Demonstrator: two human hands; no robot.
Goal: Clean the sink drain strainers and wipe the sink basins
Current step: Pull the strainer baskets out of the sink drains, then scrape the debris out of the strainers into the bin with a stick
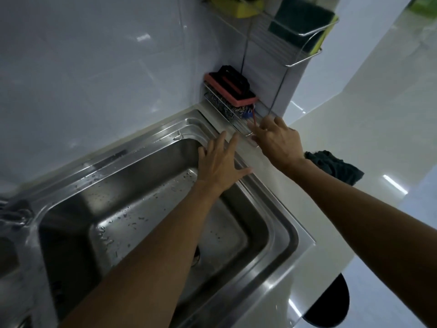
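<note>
Right hand (275,140): fingers spread, empty, tips at wire rack (233,117) on counter. Scrub pad (230,89) sits just beyond fingertips; light, semi-stiff, prob. damp; grip by long edges. Left hand (221,162): open, flat on sink (279,202) rim; basin wet, slippery.

White counter (279,185), wire rack (233,114), dark cloth (335,165)

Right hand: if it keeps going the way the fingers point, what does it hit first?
Probably the wire rack by the wall: the right hand already has fingertips at its front edge. Beyond that sits the pink-and-black scrubber. Depth is unclear.
</note>
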